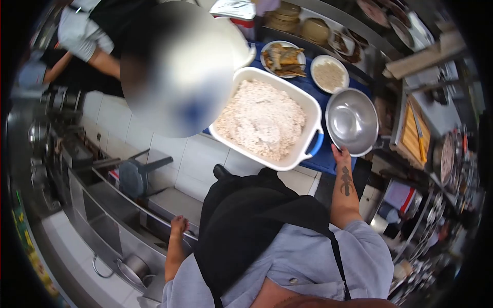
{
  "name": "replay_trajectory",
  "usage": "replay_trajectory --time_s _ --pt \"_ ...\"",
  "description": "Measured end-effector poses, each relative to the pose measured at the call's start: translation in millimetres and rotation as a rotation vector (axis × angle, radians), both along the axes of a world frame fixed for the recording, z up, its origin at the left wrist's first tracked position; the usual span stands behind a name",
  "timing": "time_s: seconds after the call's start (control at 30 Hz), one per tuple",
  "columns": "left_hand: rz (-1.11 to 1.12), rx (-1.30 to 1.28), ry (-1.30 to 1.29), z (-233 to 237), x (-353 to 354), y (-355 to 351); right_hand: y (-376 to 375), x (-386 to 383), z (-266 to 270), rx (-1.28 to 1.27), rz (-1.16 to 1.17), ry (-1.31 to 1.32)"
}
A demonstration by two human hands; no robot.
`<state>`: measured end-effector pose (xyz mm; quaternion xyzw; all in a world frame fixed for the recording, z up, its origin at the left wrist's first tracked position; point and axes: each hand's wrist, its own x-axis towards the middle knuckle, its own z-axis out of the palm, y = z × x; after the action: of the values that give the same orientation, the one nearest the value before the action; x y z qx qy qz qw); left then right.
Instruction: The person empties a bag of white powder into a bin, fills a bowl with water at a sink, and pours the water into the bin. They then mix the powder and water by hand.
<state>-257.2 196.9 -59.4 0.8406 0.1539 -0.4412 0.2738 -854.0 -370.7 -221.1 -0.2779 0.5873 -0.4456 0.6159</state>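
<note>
My right hand (342,153) grips the near rim of a shiny metal bowl (352,119), with nothing visible inside it. My left hand (179,224) hangs low at my side, its fingers curled closed and nothing seen in them, close to a steel counter edge (154,214). In front of me a white rectangular tub (314,115) with a blue-grip handle holds a large heap of pale, crumbly mixture (262,120). The metal bowl stands just right of the tub, on the blue table surface (322,160).
Behind the tub are a plate of brown fish-like pieces (282,58) and a white bowl of pale mash (329,75). A knife (420,134) lies on a wooden board (411,131) at right. Another person's arm (105,64) shows upper left, partly blurred. A grey stool (136,177) stands left.
</note>
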Motion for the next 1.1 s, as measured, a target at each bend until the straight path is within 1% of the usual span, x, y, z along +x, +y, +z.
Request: replay_trajectory --time_s 0.07,0.1,0.13,0.17,0.2,0.23,0.27,0.3,0.33,0.37,0.4,0.43,0.47,0.5,0.53,0.57,0.6,0.63,0.67,0.7,0.73,0.77,0.8,0.83,0.87,0.93,0.97,1.0,1.03,1.07,1.1 --pt "0.081 -0.069 -0.008 -14 -3 9 7 14 60 0.274 -0.245 -0.445" --pt "0.134 -0.086 -0.023 -18 0 12 13 -15 28 -0.046 0.298 -0.084" --pt "0.281 -0.12 -0.08 -26 5 13 2 4 65 0.548 -0.356 -0.493" --pt "0.266 -0.145 -0.158 -20 10 7 -7 -80 -37 0.481 -0.018 -0.729" --pt "0.268 -0.164 -0.191 -10 22 2 -12 -63 2 0.396 -0.038 -0.328" --pt "0.341 -0.184 -0.283 -4 33 -2 8 22 110 0.106 0.012 0.322" --pt "0.24 -0.152 -0.359 21 51 -3 -18 15 100 0.037 0.075 0.678" --pt "0.267 -0.239 -0.482 23 73 8 -21 56 148 0.058 0.114 0.76" --pt "0.304 -0.287 -0.685 25 99 18 -6 113 186 -0.126 0.115 0.88" --pt "0.318 -0.259 -0.906 51 126 22 26 202 237 -0.167 0.181 0.863" --pt "0.352 -0.214 -1.005 66 153 36 3 212 209 -0.381 0.28 0.873" --pt "0.374 -0.168 -1.1 80 180 54 3 241 208 -0.592 0.365 0.872" --pt "0.459 -0.135 -1.207 114 199 71 14 290 224 -0.646 0.621 0.9" --pt "0.539 -0.098 -1.311 141 217 91 9 332 205 -0.756 0.77 0.885" --pt "0.624 -0.035 -1.35 147 237 117 29 392 211 -0.704 0.914 0.783" --pt "0.722 -0.006 -1.407 149 254 153 76 460 247 -0.591 1.016 0.769" --pt "0.836 -0.024 -1.422 154 265 187 93 504 233 -0.91 1.083 0.627" --pt "0.944 -0.043 -1.441 159 276 220 107 541 220 -0.954 1.171 0.556" --pt "0.965 -0.024 -1.452 153 286 255 131 577 225 -0.832 1.285 0.567" --pt "0.986 0.156 -1.427 142 297 289 166 612 237 -1.038 1.307 0.443" --pt "1.004 0.332 -1.389 130 307 320 185 640 245 -1.049 1.325 0.422" --pt "1.024 0.346 -1.396 131 314 343 201 666 252 -1.048 1.471 0.462" --pt "1.012 0.459 -1.46 133 322 364 213 690 255 -1.045 1.615 0.502" --pt "0.992 0.575 -1.521 135 327 384 222 713 250 -1.009 1.685 0.474" --pt "1.004 0.587 -1.53 136 332 404 232 737 246 -1.019 1.694 0.457" --pt "0.952 0.742 -1.523 133 342 445 253 785 239 -1.05 1.758 0.321" --pt "0.987 0.66 -1.369 148 339 451 277 809 258 -1.076 1.792 0.248" --pt "1.092 0.59 -1.324 146 339 461 299 834 264 -1.076 1.783 0.232" --pt "1.184 0.508 -1.284 145 344 468 320 862 269 -0.941 1.861 0.141" --pt "1.153 0.483 -1.284 143 345 473 338 891 274 -0.808 1.926 0.053" --pt "1.088 0.433 -1.251 127 348 491 361 923 274 -0.868 1.962 -0.062"
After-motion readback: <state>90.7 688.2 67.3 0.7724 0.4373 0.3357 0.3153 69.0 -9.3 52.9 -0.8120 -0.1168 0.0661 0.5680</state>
